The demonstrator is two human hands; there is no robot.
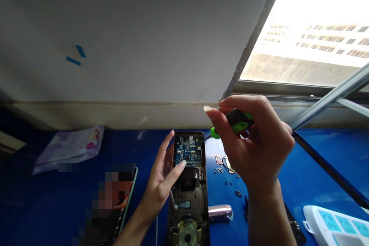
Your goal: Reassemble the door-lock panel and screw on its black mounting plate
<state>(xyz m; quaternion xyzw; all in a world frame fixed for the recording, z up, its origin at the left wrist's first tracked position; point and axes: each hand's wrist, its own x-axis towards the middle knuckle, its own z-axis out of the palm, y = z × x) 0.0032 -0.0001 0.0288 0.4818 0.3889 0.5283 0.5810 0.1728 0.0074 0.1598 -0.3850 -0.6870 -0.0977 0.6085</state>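
Observation:
A green and black screwdriver [236, 121] is gripped in my right hand [259, 146], its shaft slanting down to the left. The tip meets the upper right edge of a blue circuit board [188, 153], which sits inside a long dark open housing [191, 196]. My left hand [161, 180] holds that housing from the left side, thumb on the lower part of the board and fingers behind the edge. A black block lies below the board, and a round speaker-like part [188, 234] is near the bottom. Whether the tip sits in a screw is too small to tell.
Small screws [219, 170] lie in groups right of the housing, near a small red board [218, 159]. A pink cylinder [220, 213] rests beside it. A white power strip [331, 223] is at lower right, a plastic packet [70, 148] at left. Metal bars cross the right side.

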